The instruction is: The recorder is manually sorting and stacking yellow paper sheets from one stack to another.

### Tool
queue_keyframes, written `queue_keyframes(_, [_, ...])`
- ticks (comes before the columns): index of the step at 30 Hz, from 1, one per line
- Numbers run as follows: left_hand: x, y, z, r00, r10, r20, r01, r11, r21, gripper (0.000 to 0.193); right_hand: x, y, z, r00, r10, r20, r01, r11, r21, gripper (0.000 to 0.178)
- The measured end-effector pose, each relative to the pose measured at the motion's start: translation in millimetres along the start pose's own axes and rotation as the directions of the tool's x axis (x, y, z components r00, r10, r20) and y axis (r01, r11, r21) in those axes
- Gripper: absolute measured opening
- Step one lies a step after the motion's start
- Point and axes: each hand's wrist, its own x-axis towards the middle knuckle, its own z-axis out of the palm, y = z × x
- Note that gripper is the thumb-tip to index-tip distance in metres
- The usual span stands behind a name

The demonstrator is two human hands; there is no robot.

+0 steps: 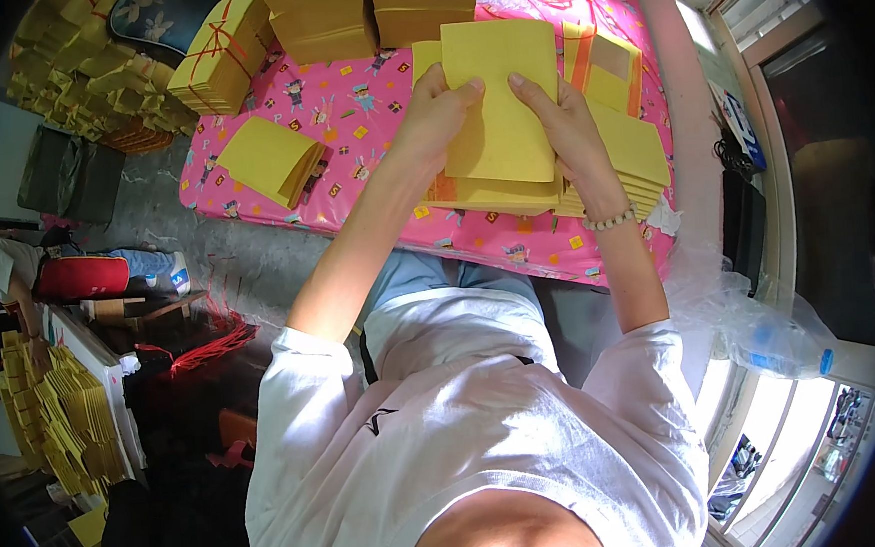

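Between my two hands is a flat, rectangular yellow paper envelope [502,99], upright in the picture; whether it is one or a thin stack I cannot tell. My left hand [436,115] is closed on its left edge, thumb on the front face. On the opposite edge, my right hand [569,130] grips it the same way, a beaded bracelet on the wrist. Beneath it lies more yellow paper [498,196], partly hidden. A fanned yellow stack [632,151] rests by my right wrist, with an orange-edged yellow piece [600,68] beyond it.
A pink patterned cover [352,193] spreads over the table. A folded yellow bundle [268,161] lies left; a red-tied stack [222,51] and tall stacks [322,25] stand behind. Clear plastic [762,329] hangs at right. Another person [17,274] is at far left beside yellow stacks [65,412].
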Motion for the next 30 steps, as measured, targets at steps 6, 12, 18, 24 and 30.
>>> queue_keyframes(6, [2, -3, -6, 0.999, -0.036, 0.022, 0.036, 0.999, -0.010, 0.028, 0, -3, 1, 0.998, 0.055, 0.001, -0.055, 0.998, 0.035, 0.033])
queue_keyframes(12, [-15, -5, 4, 0.980, 0.194, 0.047, -0.195, 0.981, 0.015, 0.028, -13, -7, 3, 0.998, -0.057, -0.035, 0.056, 0.998, -0.012, 0.028])
queue_keyframes(18, [-35, -6, 6, 0.943, 0.332, 0.028, -0.332, 0.943, 0.005, 0.034, -23, -15, 8, 0.983, -0.172, -0.067, 0.167, 0.983, -0.077, 0.028])
queue_keyframes(24, [-42, -5, 0, 0.936, 0.351, 0.042, -0.352, 0.935, 0.038, 0.029, -28, -16, 12, 0.964, -0.254, -0.080, 0.242, 0.961, -0.132, 0.026])
queue_keyframes(30, [-51, -3, -5, 0.948, 0.311, 0.069, -0.314, 0.948, 0.039, 0.031, -23, -18, 13, 0.955, -0.276, -0.105, 0.266, 0.959, -0.097, 0.019])
